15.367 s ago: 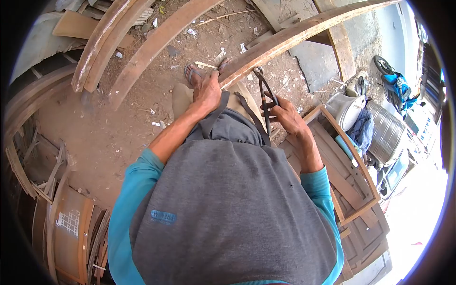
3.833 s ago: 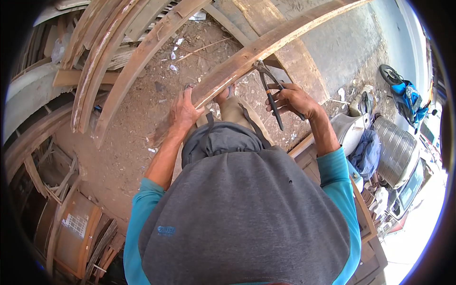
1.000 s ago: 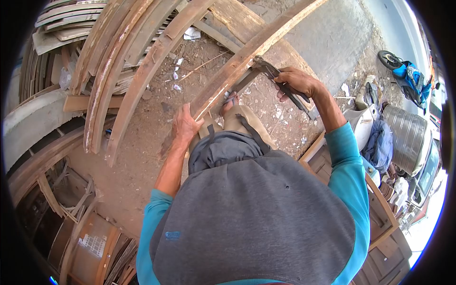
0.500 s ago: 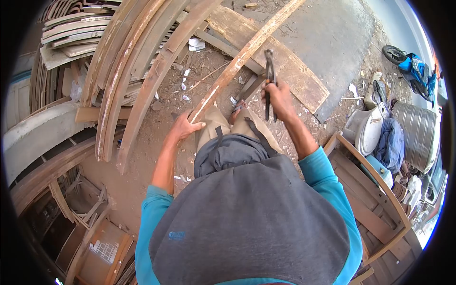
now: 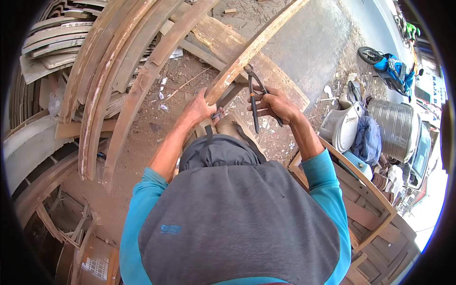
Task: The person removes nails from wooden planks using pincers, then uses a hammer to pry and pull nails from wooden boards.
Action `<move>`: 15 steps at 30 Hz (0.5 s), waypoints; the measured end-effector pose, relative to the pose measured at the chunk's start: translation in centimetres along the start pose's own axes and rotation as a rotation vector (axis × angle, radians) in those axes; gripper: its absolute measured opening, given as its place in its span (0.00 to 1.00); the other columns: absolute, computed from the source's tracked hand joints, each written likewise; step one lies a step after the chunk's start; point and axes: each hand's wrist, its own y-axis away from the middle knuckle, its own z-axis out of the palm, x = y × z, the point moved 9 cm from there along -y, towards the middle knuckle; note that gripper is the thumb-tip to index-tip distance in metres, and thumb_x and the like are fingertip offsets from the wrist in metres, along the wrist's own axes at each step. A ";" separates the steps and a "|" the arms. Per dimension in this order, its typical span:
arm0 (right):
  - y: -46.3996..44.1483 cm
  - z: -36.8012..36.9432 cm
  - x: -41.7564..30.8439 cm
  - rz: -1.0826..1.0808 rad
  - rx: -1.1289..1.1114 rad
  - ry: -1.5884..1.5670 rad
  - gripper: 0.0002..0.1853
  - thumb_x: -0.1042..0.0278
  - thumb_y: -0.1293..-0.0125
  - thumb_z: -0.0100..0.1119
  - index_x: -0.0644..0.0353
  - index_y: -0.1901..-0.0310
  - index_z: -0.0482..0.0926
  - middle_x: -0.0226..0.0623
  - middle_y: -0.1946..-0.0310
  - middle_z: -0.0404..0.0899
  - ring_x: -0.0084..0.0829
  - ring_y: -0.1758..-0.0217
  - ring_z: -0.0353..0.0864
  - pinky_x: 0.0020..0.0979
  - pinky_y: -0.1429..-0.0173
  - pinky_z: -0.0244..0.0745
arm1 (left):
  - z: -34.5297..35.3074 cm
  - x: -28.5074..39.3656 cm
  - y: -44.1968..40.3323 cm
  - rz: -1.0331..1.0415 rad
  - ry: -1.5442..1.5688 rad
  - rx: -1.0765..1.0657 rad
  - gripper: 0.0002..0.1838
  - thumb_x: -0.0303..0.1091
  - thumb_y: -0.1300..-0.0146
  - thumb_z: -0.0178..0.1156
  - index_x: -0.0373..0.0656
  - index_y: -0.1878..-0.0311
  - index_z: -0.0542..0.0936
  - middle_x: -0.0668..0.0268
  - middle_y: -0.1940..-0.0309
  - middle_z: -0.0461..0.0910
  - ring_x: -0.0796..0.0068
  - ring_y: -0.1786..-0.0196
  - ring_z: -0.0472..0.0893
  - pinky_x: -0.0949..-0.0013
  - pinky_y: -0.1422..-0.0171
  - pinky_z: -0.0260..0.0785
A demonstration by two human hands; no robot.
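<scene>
My left hand (image 5: 199,107) is closed on the near end of a long curved wooden beam (image 5: 243,56). Flaking pale paint or wear shows along the beam's edge, and it slants up toward the top right. In my right hand (image 5: 279,105) is a pair of long-handled pincers (image 5: 253,90), handles spread apart. The pincer jaws are at the beam's right edge; whether they grip anything is too small to tell. Beneath the beam lies a wide worn plank (image 5: 280,76).
Curved beams (image 5: 137,90) lean at the left, beside stacked curved pieces (image 5: 59,40). At the right are a wooden frame (image 5: 375,228), a metal drum (image 5: 393,128), a white container (image 5: 343,128), blue cloth (image 5: 367,139) and a blue motorcycle (image 5: 392,70).
The pincers, held clear of the beam half a second ago with handles close together, are now against its edge with handles spread. My left hand still holds the beam's near end.
</scene>
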 end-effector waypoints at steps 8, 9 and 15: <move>-1.2 -0.7 -1.5 0.196 -0.083 0.066 0.30 0.73 0.26 0.46 0.72 0.25 0.61 0.58 0.43 0.80 0.48 0.44 0.88 0.43 0.40 0.88 | -0.3 1.8 1.0 0.098 -0.092 0.119 0.35 0.42 0.45 0.74 0.35 0.40 0.70 0.35 0.46 0.76 0.31 0.44 0.79 0.38 0.38 0.73; -1.4 -1.3 -2.2 0.204 -0.078 0.072 0.30 0.73 0.26 0.46 0.72 0.25 0.61 0.58 0.43 0.80 0.48 0.44 0.88 0.43 0.40 0.88 | -0.3 1.8 0.9 0.085 -0.108 0.115 0.35 0.42 0.44 0.74 0.35 0.39 0.69 0.33 0.47 0.75 0.30 0.42 0.78 0.38 0.39 0.73; -2.1 -2.4 -4.2 0.410 -0.141 0.146 0.30 0.75 0.29 0.40 0.72 0.26 0.64 0.62 0.46 0.84 0.50 0.45 0.89 0.43 0.44 0.90 | -0.2 1.5 1.0 0.154 -0.215 0.129 0.42 0.43 0.43 0.75 0.31 0.33 0.66 0.37 0.51 0.79 0.33 0.49 0.81 0.42 0.44 0.76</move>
